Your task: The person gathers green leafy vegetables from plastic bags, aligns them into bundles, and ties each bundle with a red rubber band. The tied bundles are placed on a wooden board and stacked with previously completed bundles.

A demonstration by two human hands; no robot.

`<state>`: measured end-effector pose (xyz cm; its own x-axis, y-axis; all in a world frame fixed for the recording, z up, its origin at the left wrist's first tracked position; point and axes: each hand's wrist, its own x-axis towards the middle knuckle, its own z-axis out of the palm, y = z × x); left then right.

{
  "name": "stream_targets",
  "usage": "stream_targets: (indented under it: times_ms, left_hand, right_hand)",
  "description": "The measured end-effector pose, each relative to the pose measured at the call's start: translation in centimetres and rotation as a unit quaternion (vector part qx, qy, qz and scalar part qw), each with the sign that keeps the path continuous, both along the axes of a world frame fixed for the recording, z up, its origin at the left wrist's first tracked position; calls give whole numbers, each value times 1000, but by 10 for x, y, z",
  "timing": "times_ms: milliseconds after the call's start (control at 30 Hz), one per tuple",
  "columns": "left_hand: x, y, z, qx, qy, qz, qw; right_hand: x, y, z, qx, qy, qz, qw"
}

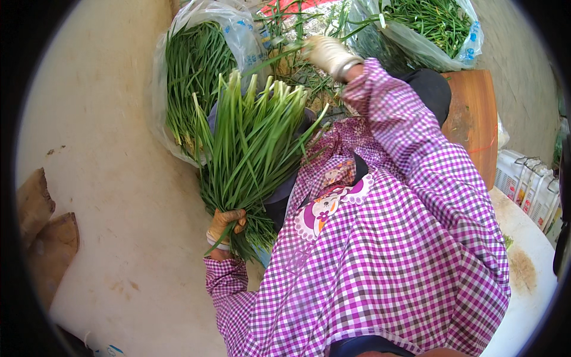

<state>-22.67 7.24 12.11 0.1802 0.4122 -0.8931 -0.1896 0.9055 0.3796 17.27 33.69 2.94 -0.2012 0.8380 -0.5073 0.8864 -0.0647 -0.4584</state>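
My left hand [227, 225], in a soiled glove, is closed around the leafy end of a large bunch of garlic chives [250, 147]. The pale cut stem ends fan out at the top, away from me. My right hand [328, 54], in a whitish glove, reaches forward beyond the bunch and is blurred. Long green leaves [283, 54] trail from its fingers, which are partly hidden. Beyond the bunch at the left, a clear plastic bag [243, 31] holds more chives [200, 67].
Another clear bag [475, 38] of greens stands at the far right beside a wooden stool or board [473, 120]. Loose leaves [312, 85] litter the floor ahead. Brown cardboard-like pieces [51, 250] lie at left; a white plastic crate or basket [526, 183] is at right.
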Motion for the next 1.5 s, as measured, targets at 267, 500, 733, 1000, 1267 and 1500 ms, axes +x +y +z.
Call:
stream_targets:
  times_ms: [267,500,733,1000,1267,1500]
  left_hand:
    - [-9,-21,-7,-60,-20,5,998]
    - [-7,-14,-6,-61,4,-38,997]
    - [-12,-3,-13,-19,-53,-88,995]
    - [-15,6,-11,-27,-50,-114,992]
    - [-15,8,-7,-8,-108,-99,989]
    - [-17,10,-7,-34,-73,-122,989]
  right_hand:
    - [-16,-108,-20,-307,388,-108,862]
    - [-13,-128,-11,-295,511,-309,746]
    - [17,-89,-11,-176,490,-404,752]
    - [30,-34,26,-175,464,-51,867]
    - [-25,-61,12,-235,492,-113,830]
    - [-1,-39,45,58,360,-74,928]
